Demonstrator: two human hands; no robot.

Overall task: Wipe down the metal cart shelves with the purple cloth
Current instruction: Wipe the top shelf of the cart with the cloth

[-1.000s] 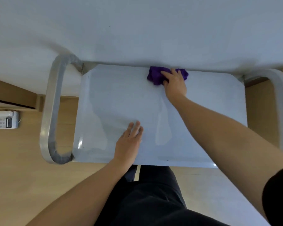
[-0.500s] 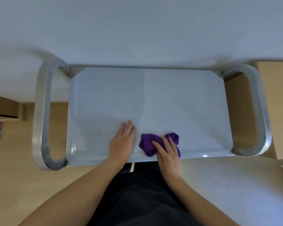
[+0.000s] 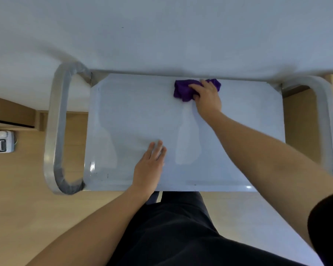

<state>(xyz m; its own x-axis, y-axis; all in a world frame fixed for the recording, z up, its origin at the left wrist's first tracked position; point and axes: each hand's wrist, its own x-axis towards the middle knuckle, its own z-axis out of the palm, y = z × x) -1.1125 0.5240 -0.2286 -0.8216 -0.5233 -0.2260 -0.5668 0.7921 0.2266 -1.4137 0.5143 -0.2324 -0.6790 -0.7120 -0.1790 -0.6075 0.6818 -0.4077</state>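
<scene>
In the head view, a grey metal cart [image 3: 238, 181] is seen from above, set against a plain white wall [image 3: 161, 35] on a light wooden floor [image 3: 17, 208]. Its flat, rectangular top shelf [image 3: 133, 112] is edged by a low raised rim, so that it is shaped like a shallow tray. Only one loose thing is held within this tray: a crumpled purple cloth [image 3: 183, 91], which lies at the far edge of the shelf, right of the middle and just beside the wall.

The purple cloth is gripped by the right hand [image 3: 208, 98]; its fingers are curled over the right part of the bundle and the cloth is pressed down onto the metal. The right forearm is stretched across the shelf from the near right corner, and a black sleeve [image 3: 329, 227] is seen at the picture's edge.

The left hand [image 3: 149, 167] is laid flat on the near part of the shelf, left of the middle, with the fingers straight and close together and nothing held in it. It is well apart from the cloth.

A curved tubular metal handle [image 3: 52, 131] is fixed at the left end of the cart, and a second tubular handle [image 3: 327, 121] at the right end. A small white device with buttons [image 3: 0, 142] is seen at the left edge of the picture. Dark trousers [image 3: 181, 237] fill the bottom of the view.
</scene>
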